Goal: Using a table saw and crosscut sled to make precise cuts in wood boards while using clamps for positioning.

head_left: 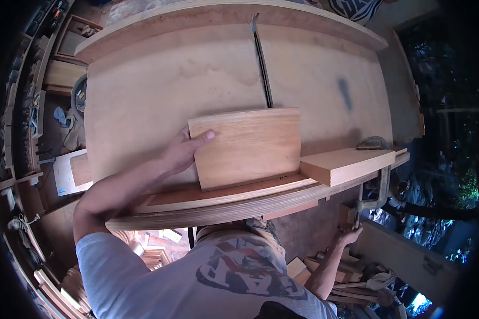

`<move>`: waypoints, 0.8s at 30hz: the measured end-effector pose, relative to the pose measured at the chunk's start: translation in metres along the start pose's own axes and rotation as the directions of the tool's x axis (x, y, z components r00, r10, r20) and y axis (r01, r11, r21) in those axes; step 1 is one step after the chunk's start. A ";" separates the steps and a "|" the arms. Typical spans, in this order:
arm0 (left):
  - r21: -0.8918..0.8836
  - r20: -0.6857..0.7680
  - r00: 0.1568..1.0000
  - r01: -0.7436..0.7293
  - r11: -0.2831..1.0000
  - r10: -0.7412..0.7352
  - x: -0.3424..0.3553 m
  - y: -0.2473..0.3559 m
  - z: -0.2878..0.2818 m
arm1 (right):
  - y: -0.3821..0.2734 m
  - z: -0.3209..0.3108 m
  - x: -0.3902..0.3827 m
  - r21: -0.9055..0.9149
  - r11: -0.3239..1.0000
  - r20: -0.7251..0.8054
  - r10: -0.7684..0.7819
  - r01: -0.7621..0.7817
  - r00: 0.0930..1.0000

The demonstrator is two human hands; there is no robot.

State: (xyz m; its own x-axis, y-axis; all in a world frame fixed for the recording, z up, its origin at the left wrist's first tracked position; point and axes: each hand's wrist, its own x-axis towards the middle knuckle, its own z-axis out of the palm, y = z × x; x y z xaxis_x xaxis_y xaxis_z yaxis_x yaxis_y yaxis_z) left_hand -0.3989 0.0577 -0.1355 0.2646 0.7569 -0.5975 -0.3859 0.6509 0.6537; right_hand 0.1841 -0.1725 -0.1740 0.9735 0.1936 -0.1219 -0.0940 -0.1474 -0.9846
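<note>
My left hand (185,150) is closed on the left edge of a light wooden board (247,149), thumb on the face toward me. The board stands tilted by the bench's front edge, its lower edge near a wooden strip (223,195). Below the front edge at the right, my right hand (350,234) closes round the screw end of a metal C-clamp (382,186). The clamp's upper jaw lies by a thick wooden block (351,164), which rests on the bench edge just right of the board. My right fingers show only in part.
On the pale workbench (143,80), a dark thin bar (262,66) runs from the board to the raised back rail (229,13). Shelves with tools and wood line the left side. Wood offcuts (351,287) lie on the floor at the lower right.
</note>
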 end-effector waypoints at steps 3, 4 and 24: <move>0.214 0.158 0.987 -0.067 0.975 0.033 0.007 -0.007 -0.014 | 0.011 -0.008 0.005 -0.062 0.989 0.078 -0.131 0.136 0.988; 0.205 0.153 0.988 -0.056 0.977 0.025 0.008 -0.005 -0.017 | 0.009 -0.011 0.009 -0.076 0.988 0.082 -0.132 0.138 0.988; 0.462 0.089 0.971 0.157 0.873 -0.222 0.010 0.024 -0.006 | 0.027 -0.049 0.050 -0.043 0.998 -0.049 0.052 -0.054 0.997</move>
State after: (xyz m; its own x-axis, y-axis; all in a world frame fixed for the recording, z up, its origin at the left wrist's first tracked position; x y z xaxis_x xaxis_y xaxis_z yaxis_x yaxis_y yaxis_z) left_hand -0.4102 0.0806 -0.1287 0.4212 0.5957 -0.6839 0.1132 0.7137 0.6913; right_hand 0.2401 -0.2141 -0.2006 0.9764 0.1378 -0.1664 -0.1373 -0.1990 -0.9703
